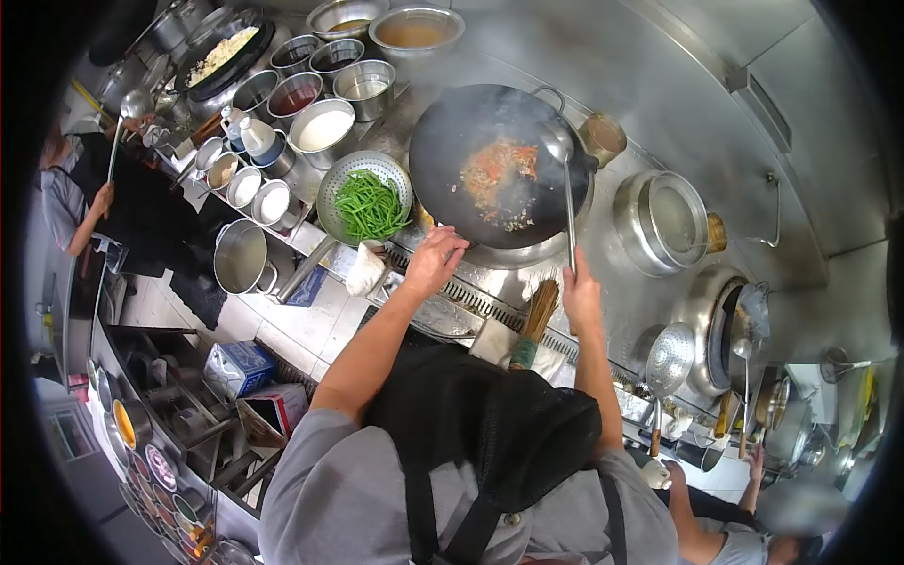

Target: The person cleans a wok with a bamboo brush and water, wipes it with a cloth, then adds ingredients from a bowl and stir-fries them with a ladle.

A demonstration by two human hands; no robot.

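Observation:
My right hand (pixel 582 294) is closed around the long handle of a ladle (pixel 570 202), whose bowl rests against the far right side of a large black wok (pixel 438 141). Chopped reddish and brown food (pixel 499 174) lies in the wok, with steam rising off it. Close to the wok's near left edge is my left hand (pixel 438 260), its fingers bent and drawn together; whether anything is between them I cannot make out. Just left of that hand, a perforated strainer (pixel 330 193) holds green beans (pixel 369 204).
Metal pots of liquids and seasonings, including a white one (pixel 322 127), stand at upper left. A bamboo brush (pixel 539 311) is by the stove's front edge. A skimmer (pixel 670 360) lies at right. Co-workers stand at far left (pixel 122 202) and lower right (pixel 697 527).

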